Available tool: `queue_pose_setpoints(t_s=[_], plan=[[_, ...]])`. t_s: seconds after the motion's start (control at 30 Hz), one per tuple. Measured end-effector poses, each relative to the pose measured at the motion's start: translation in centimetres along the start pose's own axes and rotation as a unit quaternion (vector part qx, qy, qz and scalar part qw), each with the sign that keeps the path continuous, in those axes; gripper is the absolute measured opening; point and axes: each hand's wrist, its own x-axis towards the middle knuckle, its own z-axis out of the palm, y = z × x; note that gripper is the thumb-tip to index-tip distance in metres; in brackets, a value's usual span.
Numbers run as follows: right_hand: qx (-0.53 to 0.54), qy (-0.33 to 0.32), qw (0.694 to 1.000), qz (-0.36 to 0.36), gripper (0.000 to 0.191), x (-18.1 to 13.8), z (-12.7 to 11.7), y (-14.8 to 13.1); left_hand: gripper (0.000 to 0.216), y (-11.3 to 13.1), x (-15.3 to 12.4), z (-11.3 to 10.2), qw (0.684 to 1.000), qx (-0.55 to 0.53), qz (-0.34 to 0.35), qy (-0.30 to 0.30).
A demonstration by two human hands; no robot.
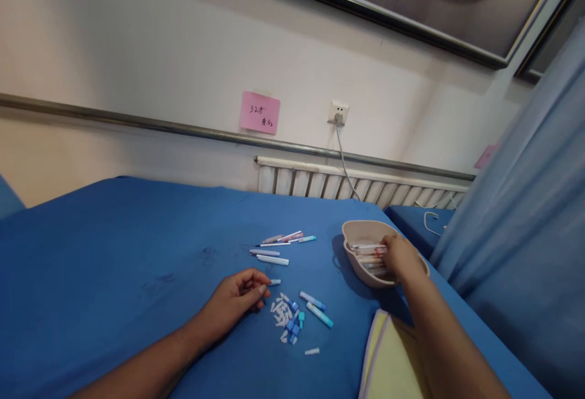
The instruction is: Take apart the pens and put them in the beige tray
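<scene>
Yellow pad (393, 356) lies near right. Left hand (233, 301) pinches a white cap (275, 282) on the blue bench (114, 253), beside the cap pile (287, 317). Right hand (402, 256) reaches into the bowl (361, 228) of pens (368, 253); I cannot tell its grip. Pens look light, stiff and slick: take them mid-barrel.

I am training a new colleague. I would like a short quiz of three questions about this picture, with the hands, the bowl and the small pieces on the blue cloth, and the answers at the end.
1. True or false: the right hand reaches into the bowl that holds pens.
2. What lies on the cloth just beside the fingers of the left hand? A) a pile of small caps B) a pair of scissors C) a glass of water
3. Fill in the missing word: the sticky note is ____ in colour.

Key: 1 true; 2 A; 3 pink.
</scene>
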Motion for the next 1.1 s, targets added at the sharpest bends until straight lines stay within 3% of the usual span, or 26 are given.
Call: queue_pose_setpoints(t_s=[0.43,0.57,0.67,0.7,0.77,0.87,0.97,1.1], plan=[[-0.011,0.004,1.000,0.027,0.027,-0.5,-0.2,0.1,0.026,0.5,-0.2,0.3,1.000,-0.007,-0.001,0.015],[0.032,0.116,0.992,0.032,0.029,-1.0,-1.6,-0.6,0.026,0.7,-0.2,0.3,0.998,-0.010,0.010,0.058],[0.131,0.230,0.964,-0.022,0.027,-2.6,-3.7,-2.6,0.027,0.8,-0.1,0.0,0.992,-0.019,0.029,0.118],[0.176,0.241,0.953,-0.045,0.026,-3.4,-4.3,-3.6,0.027,0.8,-0.1,-0.1,0.989,-0.022,0.036,0.139],[0.274,0.210,0.934,-0.093,0.023,-5.3,-4.8,-6.1,0.028,0.8,0.0,-0.4,0.983,-0.028,0.050,0.174],[0.352,0.085,0.908,-0.211,0.019,-8.1,-3.7,-9.9,0.029,0.9,0.3,-0.8,0.975,-0.032,0.065,0.211],[0.344,0.015,0.904,-0.252,0.020,-9.4,-0.7,-12.4,0.029,0.8,0.6,-1.4,0.970,-0.024,0.071,0.232],[0.311,-0.030,0.917,-0.249,0.022,-8.7,3.2,-13.4,0.031,0.3,1.4,-2.4,0.965,-0.017,0.063,0.254]])
